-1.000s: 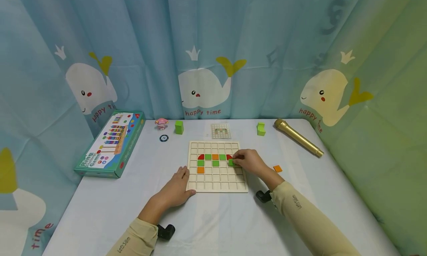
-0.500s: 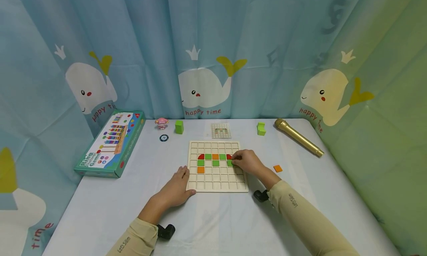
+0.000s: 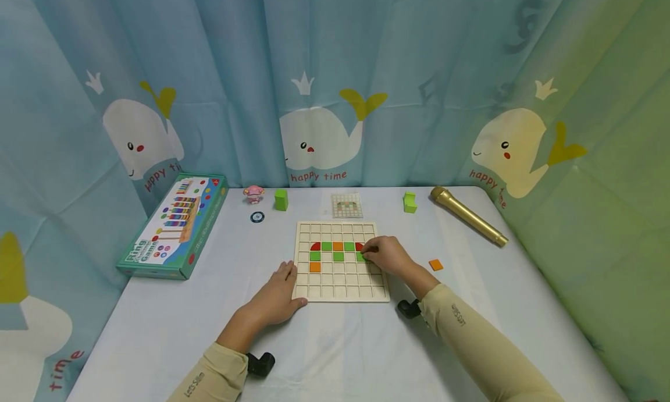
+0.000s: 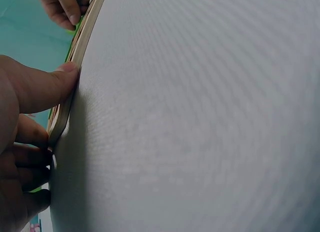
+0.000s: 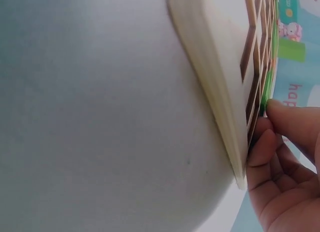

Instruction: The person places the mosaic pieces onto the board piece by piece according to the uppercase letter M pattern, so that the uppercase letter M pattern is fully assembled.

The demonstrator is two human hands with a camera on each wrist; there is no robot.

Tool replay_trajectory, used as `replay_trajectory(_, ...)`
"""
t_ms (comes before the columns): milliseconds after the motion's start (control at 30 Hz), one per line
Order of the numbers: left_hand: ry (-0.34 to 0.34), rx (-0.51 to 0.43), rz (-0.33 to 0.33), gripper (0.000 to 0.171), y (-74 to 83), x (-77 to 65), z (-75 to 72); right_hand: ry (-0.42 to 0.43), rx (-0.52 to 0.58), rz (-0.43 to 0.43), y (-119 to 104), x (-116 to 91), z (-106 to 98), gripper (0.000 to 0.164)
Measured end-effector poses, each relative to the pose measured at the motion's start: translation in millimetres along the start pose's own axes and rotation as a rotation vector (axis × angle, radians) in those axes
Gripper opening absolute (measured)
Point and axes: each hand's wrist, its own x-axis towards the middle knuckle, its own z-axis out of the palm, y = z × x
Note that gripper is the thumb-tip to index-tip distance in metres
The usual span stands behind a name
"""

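My right hand [image 3: 387, 255] is over the right part of the wooden grid board [image 3: 339, 291]. Its thumb and fingertips pinch a green square tile [image 3: 359, 256] at a cell just below a red rounded tile [image 3: 359, 246]. In the right wrist view the thumb tip meets the edge of that green tile, and the other fingers curl beneath. At the board's near left corner rests my left hand [image 3: 274, 294], thumb along the front edge and fingers against the left side. Green, orange and red tiles form a row across the board, with an orange tile [image 3: 315, 267] lower left.
A loose orange tile [image 3: 436, 264] lies right of the board. Behind the board is a pattern card [image 3: 346, 206], between green blocks [image 3: 281, 200]. A gold microphone [image 3: 468, 216] lies at right, a game box [image 3: 175, 227] at left, near a pink figurine [image 3: 253, 194] and round chip [image 3: 257, 217].
The green tile under my right fingers has shifted slightly left and now lines up with its cell; the fingertips cover part of it. The left hand and board have stayed put.
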Motion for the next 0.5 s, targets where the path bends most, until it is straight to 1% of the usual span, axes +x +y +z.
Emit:
replay_trajectory(200,-0.005,-0.01,0.002,0.085,0.3,-0.5,-0.8,0.019,0.022,0.017,2,-5,-2,0.005)
replay_trajectory(500,-0.001,-0.01,0.012,0.085,0.7,-1.3,-1.6,0.015,0.034,0.039,12,-11,-12,0.004)
